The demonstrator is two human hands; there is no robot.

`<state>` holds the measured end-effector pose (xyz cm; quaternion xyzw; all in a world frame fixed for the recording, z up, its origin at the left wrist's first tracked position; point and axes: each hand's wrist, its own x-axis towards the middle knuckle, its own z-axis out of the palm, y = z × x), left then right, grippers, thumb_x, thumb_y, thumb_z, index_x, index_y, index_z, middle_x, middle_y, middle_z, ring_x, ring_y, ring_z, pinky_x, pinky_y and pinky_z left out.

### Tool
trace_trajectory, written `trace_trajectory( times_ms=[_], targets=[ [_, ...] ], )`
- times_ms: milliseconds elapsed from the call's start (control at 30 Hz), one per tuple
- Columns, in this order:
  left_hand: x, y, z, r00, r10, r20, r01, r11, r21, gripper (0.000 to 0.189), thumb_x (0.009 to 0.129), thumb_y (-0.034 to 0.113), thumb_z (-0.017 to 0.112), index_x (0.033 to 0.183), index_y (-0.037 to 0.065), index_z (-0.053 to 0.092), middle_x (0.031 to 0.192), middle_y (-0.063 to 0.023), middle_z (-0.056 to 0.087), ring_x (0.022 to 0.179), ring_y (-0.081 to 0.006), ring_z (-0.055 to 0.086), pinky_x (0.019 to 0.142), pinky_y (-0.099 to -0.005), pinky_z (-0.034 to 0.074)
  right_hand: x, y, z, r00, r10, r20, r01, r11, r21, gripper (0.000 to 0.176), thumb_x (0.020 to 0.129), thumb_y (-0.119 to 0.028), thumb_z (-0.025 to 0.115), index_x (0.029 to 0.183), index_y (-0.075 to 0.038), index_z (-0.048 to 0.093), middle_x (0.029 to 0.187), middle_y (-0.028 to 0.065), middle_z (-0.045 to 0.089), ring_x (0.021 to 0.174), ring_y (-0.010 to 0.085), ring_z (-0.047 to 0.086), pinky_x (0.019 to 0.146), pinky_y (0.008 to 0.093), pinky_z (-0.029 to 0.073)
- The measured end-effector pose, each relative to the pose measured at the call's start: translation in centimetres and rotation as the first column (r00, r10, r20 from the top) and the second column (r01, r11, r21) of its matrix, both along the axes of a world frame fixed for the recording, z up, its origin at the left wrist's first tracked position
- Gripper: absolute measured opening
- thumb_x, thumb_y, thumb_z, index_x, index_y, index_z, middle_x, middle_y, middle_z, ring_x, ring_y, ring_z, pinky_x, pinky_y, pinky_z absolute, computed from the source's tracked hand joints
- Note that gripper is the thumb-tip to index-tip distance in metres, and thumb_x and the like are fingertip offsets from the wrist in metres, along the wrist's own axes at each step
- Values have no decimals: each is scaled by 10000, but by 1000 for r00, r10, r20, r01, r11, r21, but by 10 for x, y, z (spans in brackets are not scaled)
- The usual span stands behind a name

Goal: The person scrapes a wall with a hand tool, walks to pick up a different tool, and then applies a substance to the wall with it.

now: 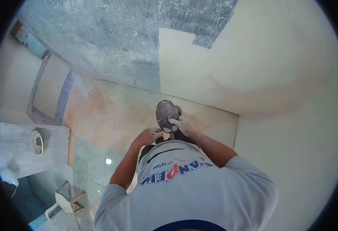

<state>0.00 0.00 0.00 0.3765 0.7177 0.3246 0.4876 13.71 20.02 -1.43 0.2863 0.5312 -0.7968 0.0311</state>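
My right hand (pixel 182 126) is closed on the near right side of a dark grey, rounded oval object (pixel 164 112) with pale dusty patches. The thumb lies across its surface, and the object is in front of my waist. A smaller dark shape (pixel 178 110) shows just behind its right side. To the left, my left hand (pixel 150 136) is held low by my waist, its fingers curled in beside the oval's lower end. What those fingers hold, I cannot tell. White dust coats my right hand and forearm.
Ahead rises a wall, part rough blue-grey (pixel 115 42), part smooth cream (pixel 253 57). Orange powder (pixel 95 106) is spread over the tiled floor. A pale chair (pixel 64 202) is at lower left, below a white surface (pixel 11 140) bearing a round pale item (pixel 38 142).
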Motion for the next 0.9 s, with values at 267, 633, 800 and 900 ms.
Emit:
trace_trajectory(
  times_ms=[267, 633, 800, 900],
  targets=[
    [-1, 42, 8, 824, 130, 551, -119, 991, -55, 617, 970, 600, 457, 1307, 110, 619, 1246, -149, 621, 1104, -242, 601, 936, -378, 479, -30, 22, 24, 996, -85, 38, 88, 990, -114, 399, 954, -271, 607, 1214, 31, 603, 1214, 157, 626, 999, 267, 660, 875, 379, 538],
    [-41, 167, 36, 802, 491, 340, -566, 806, 172, 596, 923, 553, 608, 1083, -11, 714, 940, -99, 718, 897, -174, 649, 826, -324, 507, -85, 126, 37, 951, -37, -308, 62, 995, 74, 315, 960, -197, 614, 1155, 51, 612, 1048, 119, 662, 896, 198, 660, 768, 319, 544],
    [-75, 218, 66, 732, 517, 444, -670, 664, 332, 557, 896, 495, 677, 1072, -33, 713, 966, -106, 716, 885, -151, 639, 775, -313, 517, -116, 173, 75, 929, 12, -369, 109, 946, 305, 260, 935, -168, 648, 1072, 52, 620, 960, 94, 646, 879, 184, 611, 795, 326, 510],
    [-83, 244, 72, 706, 557, 438, -697, 655, 291, 551, 895, 483, 682, 1085, -34, 706, 958, -97, 711, 862, -145, 638, 737, -308, 519, -132, 177, 91, 886, -95, -454, 291, 876, 384, 260, 938, -193, 649, 1053, 39, 619, 899, 92, 624, 877, 178, 584, 777, 337, 488]
  ],
)
